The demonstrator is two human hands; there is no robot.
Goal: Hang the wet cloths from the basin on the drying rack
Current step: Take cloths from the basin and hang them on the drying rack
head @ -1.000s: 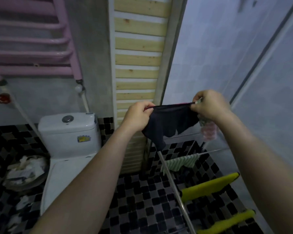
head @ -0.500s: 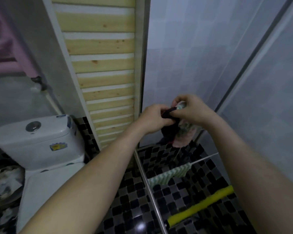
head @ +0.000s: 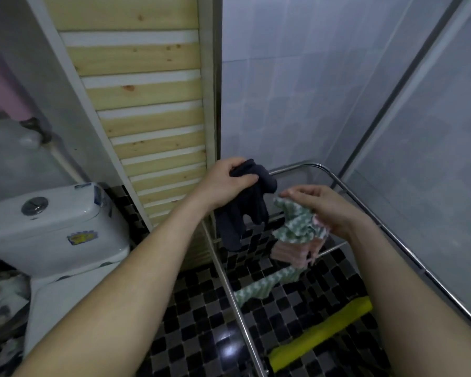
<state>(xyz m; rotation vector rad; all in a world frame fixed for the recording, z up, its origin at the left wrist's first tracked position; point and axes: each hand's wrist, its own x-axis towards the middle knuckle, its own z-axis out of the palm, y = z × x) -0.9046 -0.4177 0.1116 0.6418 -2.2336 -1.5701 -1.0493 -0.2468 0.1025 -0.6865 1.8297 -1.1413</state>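
The drying rack's [head: 297, 167] curved far rail crowds the tiled wall [head: 297, 91]. Above it the left hand [head: 226, 183] grips the bunched dark cloth [head: 245, 213], and beside it the right hand [head: 324, 205] pinches the green and pink cloths [head: 297, 229]. The hands, joined a moment ago, are now apart.

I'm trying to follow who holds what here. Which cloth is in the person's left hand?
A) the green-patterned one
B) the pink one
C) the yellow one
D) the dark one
D: the left hand grips the dark cloth, which dangles below it. The right hand holds the green-patterned cloth bunched with a pink cloth, and the yellow cloth lies on the rack.
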